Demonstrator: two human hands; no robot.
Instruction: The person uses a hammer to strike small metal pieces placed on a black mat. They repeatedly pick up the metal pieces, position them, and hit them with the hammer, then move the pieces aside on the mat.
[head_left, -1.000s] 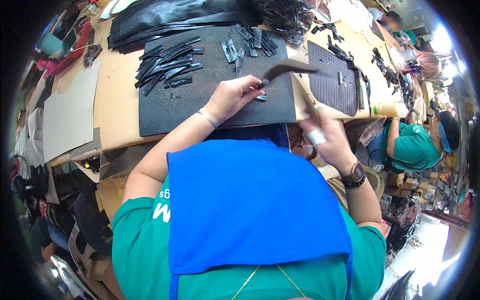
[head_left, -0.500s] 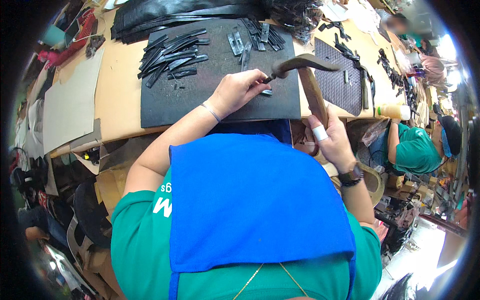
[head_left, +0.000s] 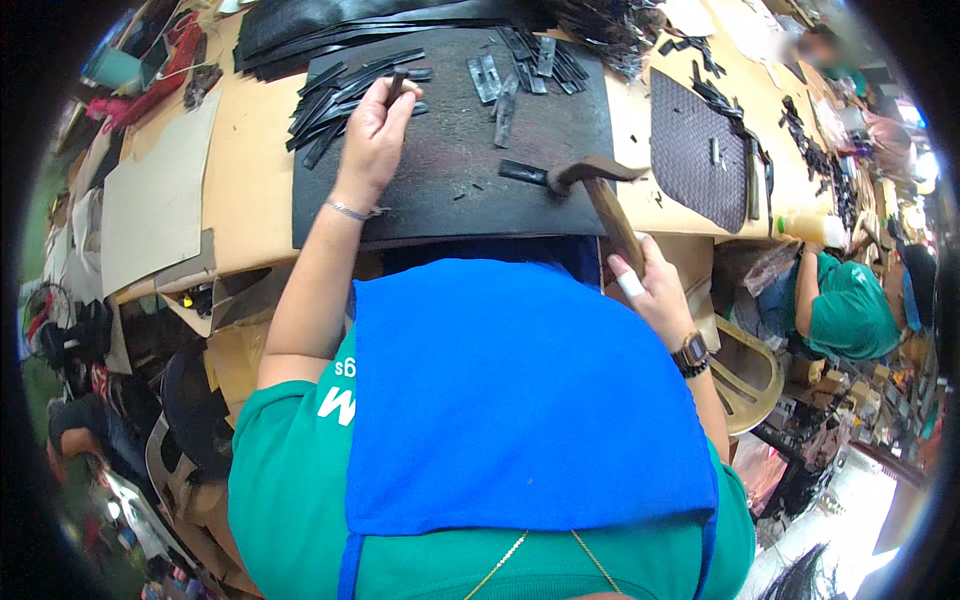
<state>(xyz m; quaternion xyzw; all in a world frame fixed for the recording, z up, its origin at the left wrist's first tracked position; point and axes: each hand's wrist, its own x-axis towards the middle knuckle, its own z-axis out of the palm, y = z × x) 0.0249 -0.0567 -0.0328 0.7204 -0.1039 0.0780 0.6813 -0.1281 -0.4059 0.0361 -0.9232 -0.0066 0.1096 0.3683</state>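
My right hand (head_left: 650, 283), a white wrap around one digit, grips the wooden handle of a hammer (head_left: 610, 207). The hammer's curved metal head hangs over the right part of a black board (head_left: 440, 190). Beside the head lies a single black strip (head_left: 523, 172). My left hand (head_left: 372, 140) is closed at the near right edge of a pile of black strips (head_left: 325, 105). A short dark rod-like tool (head_left: 397, 84) sticks up from between its fingers; its lower part is hidden.
More black strips (head_left: 545, 60) lie at the board's far right, several with pale slots. Black sheets (head_left: 300, 40) are stacked behind. A dark textured mat (head_left: 700, 150) and a bottle (head_left: 812, 228) sit to the right, near a co-worker in green (head_left: 850, 305). Grey card (head_left: 160, 195) lies left.
My left hand has moved left and away from me, from beside the hammer head to the strip pile. The hammer has dropped lower and a little nearer, uncovering the single strip.
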